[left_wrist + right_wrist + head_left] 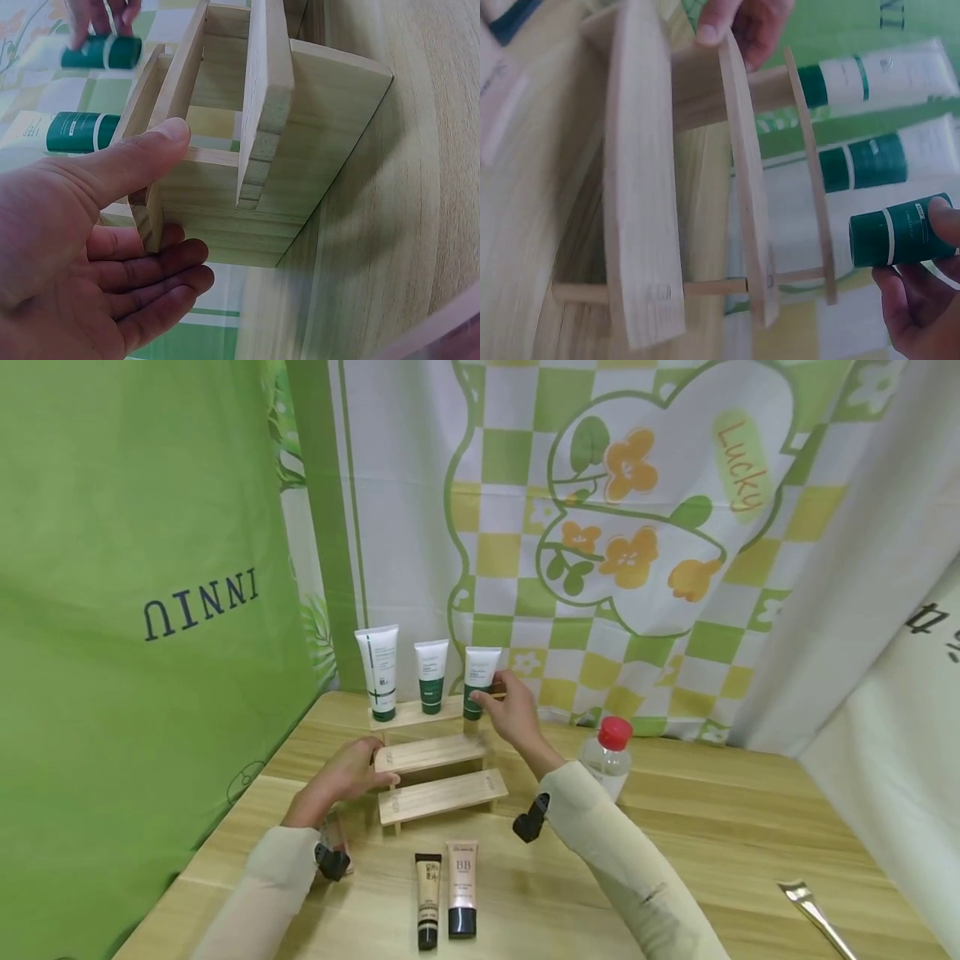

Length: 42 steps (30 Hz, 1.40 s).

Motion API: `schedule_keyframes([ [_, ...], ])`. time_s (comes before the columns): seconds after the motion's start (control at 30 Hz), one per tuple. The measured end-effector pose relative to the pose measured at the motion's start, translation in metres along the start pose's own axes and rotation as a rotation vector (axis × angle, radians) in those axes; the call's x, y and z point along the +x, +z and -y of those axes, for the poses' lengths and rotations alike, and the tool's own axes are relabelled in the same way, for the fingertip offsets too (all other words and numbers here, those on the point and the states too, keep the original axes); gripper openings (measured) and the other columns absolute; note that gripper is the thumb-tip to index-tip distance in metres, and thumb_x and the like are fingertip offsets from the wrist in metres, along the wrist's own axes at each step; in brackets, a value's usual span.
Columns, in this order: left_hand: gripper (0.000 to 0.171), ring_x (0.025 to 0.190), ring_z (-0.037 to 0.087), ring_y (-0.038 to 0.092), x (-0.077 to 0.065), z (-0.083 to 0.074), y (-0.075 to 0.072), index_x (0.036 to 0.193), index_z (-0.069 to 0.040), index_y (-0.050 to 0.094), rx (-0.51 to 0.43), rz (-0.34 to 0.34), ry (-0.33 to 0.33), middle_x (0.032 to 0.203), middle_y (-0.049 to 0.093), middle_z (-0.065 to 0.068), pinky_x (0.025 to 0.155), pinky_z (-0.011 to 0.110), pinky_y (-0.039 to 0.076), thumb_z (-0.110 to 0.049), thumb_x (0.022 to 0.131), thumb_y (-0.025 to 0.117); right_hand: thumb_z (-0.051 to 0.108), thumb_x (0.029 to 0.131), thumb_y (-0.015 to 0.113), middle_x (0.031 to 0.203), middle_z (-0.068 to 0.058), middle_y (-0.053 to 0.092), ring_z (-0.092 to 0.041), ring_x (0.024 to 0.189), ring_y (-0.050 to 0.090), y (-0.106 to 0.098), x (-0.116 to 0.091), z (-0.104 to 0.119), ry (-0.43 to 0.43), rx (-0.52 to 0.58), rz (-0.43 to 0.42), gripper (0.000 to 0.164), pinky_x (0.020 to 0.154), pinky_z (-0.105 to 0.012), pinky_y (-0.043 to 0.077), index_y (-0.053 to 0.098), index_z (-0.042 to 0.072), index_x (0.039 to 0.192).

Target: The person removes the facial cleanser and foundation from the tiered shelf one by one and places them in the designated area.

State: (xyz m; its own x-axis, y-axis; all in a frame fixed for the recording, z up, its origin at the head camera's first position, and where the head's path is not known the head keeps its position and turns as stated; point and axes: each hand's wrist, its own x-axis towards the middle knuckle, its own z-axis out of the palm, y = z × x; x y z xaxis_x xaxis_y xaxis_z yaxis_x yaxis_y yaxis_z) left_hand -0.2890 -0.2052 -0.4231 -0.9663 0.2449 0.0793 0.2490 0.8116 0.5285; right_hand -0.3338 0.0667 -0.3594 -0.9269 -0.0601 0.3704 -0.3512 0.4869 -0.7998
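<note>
A three-step wooden display rack (442,797) stands on the table. My left hand (351,770) grips the left end of its middle step, with the thumb (154,146) on top and the fingers beneath. Between thumb and fingers, my right hand (516,714) holds a small white-and-green squeeze tube (478,681), cap down. The tube's cap (870,240) is just above the top step's right end, with a small gap showing. On that top step stand a taller white tube (378,672) at the left and another white-and-green tube (431,677) in the middle.
Two cosmetic tubes, one gold with a black cap (427,897) and one pink (462,885), lie in front of the rack. A red-capped clear bottle (609,760) stands right of it. A metal utensil (817,918) lies far right. A pinkish item (335,831) is partly behind the left wrist.
</note>
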Motion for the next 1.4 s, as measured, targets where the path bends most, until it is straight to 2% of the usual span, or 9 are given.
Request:
schedule_keyframes([
  [0.17, 0.042, 0.077, 0.021, 0.057, 0.002, 0.001, -0.007, 0.106, 0.001, 0.060, -0.004, -0.014, 0.004, 0.087, 0.062, 0.007, 0.069, 0.037, 0.049, -0.027, 0.083, 0.079, 0.020, 0.090, 0.072, 0.104, -0.014, 0.066, -0.029, 0.092, 0.068, -0.021, -0.030, 0.013, -0.086, 0.007, 0.047, 0.031, 0.080, -0.041, 0.055, 0.060, 0.004, 0.113],
  [0.3, 0.043, 0.077, 0.021, 0.057, 0.001, 0.005, -0.011, 0.106, 0.002, 0.060, 0.015, -0.026, 0.024, 0.087, 0.062, 0.008, 0.070, 0.038, 0.049, -0.028, 0.082, 0.080, 0.019, 0.089, 0.074, 0.096, -0.011, 0.067, -0.025, 0.084, 0.067, -0.033, -0.060, 0.018, -0.116, -0.054, 0.123, 0.029, 0.073, -0.036, 0.056, 0.062, 0.002, 0.110],
  [0.47, 0.043, 0.076, 0.021, 0.056, -0.001, 0.008, -0.010, 0.105, 0.002, 0.060, 0.025, -0.033, 0.031, 0.085, 0.062, 0.007, 0.068, 0.037, 0.048, -0.029, 0.082, 0.080, 0.025, 0.088, 0.073, 0.085, -0.002, 0.066, -0.014, 0.074, 0.062, -0.038, -0.105, 0.013, -0.043, -0.155, 0.273, 0.026, 0.062, -0.028, 0.051, 0.065, 0.004, 0.101],
  [0.7, 0.042, 0.076, 0.021, 0.056, -0.001, 0.004, -0.003, 0.104, 0.002, 0.061, 0.007, -0.026, 0.029, 0.085, 0.061, 0.007, 0.068, 0.037, 0.048, -0.028, 0.082, 0.079, 0.028, 0.084, 0.076, 0.067, 0.000, 0.062, -0.013, 0.058, 0.057, -0.043, -0.148, -0.013, 0.082, -0.150, 0.523, 0.026, 0.049, -0.025, 0.044, 0.064, 0.005, 0.083],
  [0.8, 0.041, 0.076, 0.021, 0.056, -0.002, 0.003, -0.002, 0.105, 0.002, 0.060, 0.007, -0.021, 0.015, 0.086, 0.061, 0.007, 0.069, 0.037, 0.048, -0.027, 0.083, 0.079, 0.029, 0.083, 0.077, 0.060, 0.001, 0.060, -0.011, 0.053, 0.055, -0.040, -0.158, -0.024, 0.123, -0.171, 0.559, 0.027, 0.048, -0.024, 0.040, 0.061, 0.007, 0.080],
  [0.97, 0.041, 0.075, 0.020, 0.056, -0.003, 0.004, 0.000, 0.105, 0.002, 0.060, 0.003, -0.013, 0.012, 0.085, 0.061, 0.007, 0.067, 0.036, 0.048, -0.027, 0.083, 0.079, 0.023, 0.082, 0.077, 0.056, 0.000, 0.061, -0.012, 0.047, 0.058, -0.032, -0.170, -0.037, 0.175, -0.143, 0.576, 0.027, 0.048, -0.025, 0.043, 0.060, 0.003, 0.086],
  [1.17, 0.041, 0.075, 0.020, 0.055, -0.003, 0.004, 0.002, 0.105, 0.001, 0.060, -0.003, -0.004, 0.017, 0.085, 0.061, 0.007, 0.067, 0.035, 0.047, -0.028, 0.083, 0.079, 0.021, 0.082, 0.078, 0.056, -0.003, 0.063, -0.018, 0.046, 0.062, -0.030, -0.175, -0.039, 0.216, -0.126, 0.587, 0.030, 0.045, -0.025, 0.042, 0.061, -0.002, 0.090],
  [1.4, 0.041, 0.076, 0.021, 0.056, -0.002, 0.001, 0.002, 0.106, 0.002, 0.059, 0.001, -0.002, 0.010, 0.086, 0.061, 0.007, 0.068, 0.037, 0.048, -0.027, 0.084, 0.078, 0.022, 0.083, 0.078, 0.060, -0.003, 0.065, -0.019, 0.048, 0.064, -0.031, -0.176, -0.041, 0.254, -0.103, 0.574, 0.035, 0.047, -0.026, 0.047, 0.060, -0.005, 0.095],
])
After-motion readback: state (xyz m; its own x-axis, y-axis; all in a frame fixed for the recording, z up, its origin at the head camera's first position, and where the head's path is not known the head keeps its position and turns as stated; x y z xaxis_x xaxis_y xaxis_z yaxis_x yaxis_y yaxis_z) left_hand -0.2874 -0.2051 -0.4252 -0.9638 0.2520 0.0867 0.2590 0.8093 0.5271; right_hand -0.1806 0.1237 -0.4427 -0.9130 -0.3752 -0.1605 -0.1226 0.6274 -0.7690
